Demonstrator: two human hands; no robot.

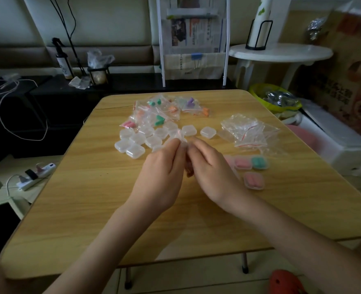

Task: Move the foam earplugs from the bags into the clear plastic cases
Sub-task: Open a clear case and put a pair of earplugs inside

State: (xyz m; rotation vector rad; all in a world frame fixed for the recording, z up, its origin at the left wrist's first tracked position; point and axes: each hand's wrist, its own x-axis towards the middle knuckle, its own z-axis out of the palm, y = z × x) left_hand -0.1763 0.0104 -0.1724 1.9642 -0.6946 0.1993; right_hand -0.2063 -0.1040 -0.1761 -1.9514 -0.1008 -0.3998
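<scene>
My left hand (164,172) and my right hand (211,170) meet over the middle of the wooden table (90,209). Both pinch a small clear bag (180,139) between their fingertips; something orange-brown (189,169) shows between the palms. Beyond the hands lies a pile of bags with coloured earplugs (162,112) in green, orange, pink and purple. Several empty clear cases (137,141) sit in front of that pile. To the right lie filled cases, pink (254,180) and teal (259,162).
A heap of empty zip bags (248,129) lies at the table's right. A power strip (35,175) and cables lie on the floor at left. A white round table (281,53) and a green bowl (275,98) stand beyond the right edge.
</scene>
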